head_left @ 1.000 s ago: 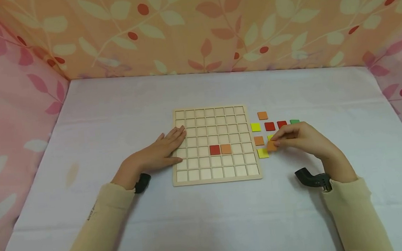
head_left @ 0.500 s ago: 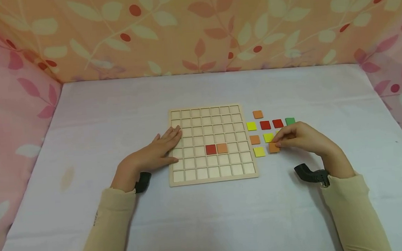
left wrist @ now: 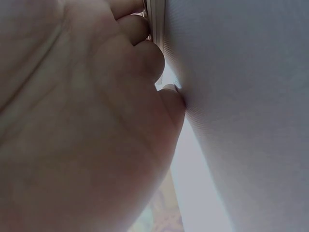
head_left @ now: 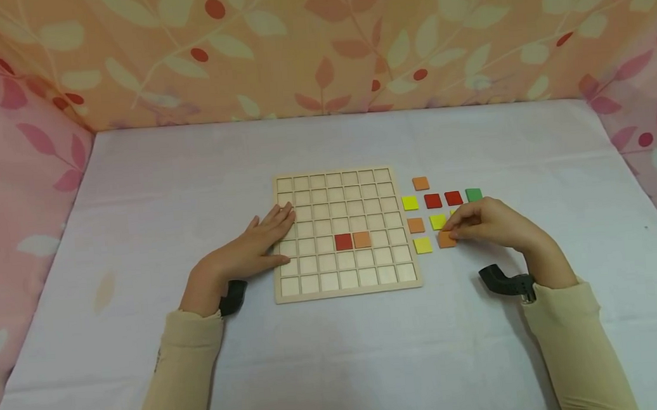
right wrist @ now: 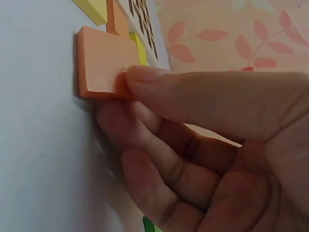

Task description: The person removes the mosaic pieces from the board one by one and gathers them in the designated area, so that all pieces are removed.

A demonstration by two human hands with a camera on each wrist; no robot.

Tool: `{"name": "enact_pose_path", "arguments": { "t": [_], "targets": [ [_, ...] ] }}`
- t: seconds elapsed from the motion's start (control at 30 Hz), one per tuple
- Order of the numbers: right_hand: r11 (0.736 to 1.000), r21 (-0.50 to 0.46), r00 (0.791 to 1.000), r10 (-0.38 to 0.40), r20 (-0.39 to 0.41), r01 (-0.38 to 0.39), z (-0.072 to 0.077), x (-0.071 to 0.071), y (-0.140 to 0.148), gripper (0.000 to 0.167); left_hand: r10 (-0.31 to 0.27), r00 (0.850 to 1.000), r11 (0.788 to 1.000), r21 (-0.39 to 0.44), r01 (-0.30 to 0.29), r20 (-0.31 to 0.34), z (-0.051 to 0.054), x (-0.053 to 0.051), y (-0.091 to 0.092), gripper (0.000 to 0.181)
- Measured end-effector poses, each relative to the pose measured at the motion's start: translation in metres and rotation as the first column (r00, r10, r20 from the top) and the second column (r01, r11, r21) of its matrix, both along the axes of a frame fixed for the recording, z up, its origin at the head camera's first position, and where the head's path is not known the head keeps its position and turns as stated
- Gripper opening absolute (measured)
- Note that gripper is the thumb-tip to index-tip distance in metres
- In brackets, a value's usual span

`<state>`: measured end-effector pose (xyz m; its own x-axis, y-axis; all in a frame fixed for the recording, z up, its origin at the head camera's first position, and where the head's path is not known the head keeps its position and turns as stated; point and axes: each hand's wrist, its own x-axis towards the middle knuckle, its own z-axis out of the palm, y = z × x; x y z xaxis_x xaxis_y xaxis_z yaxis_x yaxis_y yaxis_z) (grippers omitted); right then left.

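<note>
In the head view a pale wooden grid board (head_left: 348, 290) lies on the white cloth, with a red tile (head_left: 344, 242) and an orange tile (head_left: 362, 239) side by side in its cells. My left hand (head_left: 246, 249) rests on the board's left edge, fingers stretched over the rim. To the right of the board, my right hand (head_left: 496, 228) pinches another orange tile (right wrist: 104, 63) between thumb and fingers. That tile is at the cloth, just right of a yellow tile (head_left: 423, 245). In the left wrist view the palm hides most of the board.
More loose tiles lie right of the board, among them a green tile (head_left: 473, 195), a red tile (head_left: 433, 201) and a yellow tile (head_left: 438, 222). My right hand partly covers one yellow tile. A patterned orange curtain (head_left: 295, 48) stands behind the table.
The pinched orange tile has shifted slightly right, from overlapping the yellow tile to a spot beside it. The left hand stays on the board. The head view has shifted a little.
</note>
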<state>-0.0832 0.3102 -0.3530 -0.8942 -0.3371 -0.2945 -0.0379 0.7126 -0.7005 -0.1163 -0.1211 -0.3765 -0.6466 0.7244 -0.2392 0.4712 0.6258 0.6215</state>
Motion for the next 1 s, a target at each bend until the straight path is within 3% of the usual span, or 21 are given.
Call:
{"name": "enact_pose_path", "arguments": {
  "t": [1.0],
  "targets": [
    [0.998,-0.056,0.999,-0.012,0.045,0.014,-0.0004,-0.0008,0.0012,0.018,-0.002,1.000,1.000,0.018,0.002,-0.005,0.0008,0.0006,0.0004,0.081]
  ]
}}
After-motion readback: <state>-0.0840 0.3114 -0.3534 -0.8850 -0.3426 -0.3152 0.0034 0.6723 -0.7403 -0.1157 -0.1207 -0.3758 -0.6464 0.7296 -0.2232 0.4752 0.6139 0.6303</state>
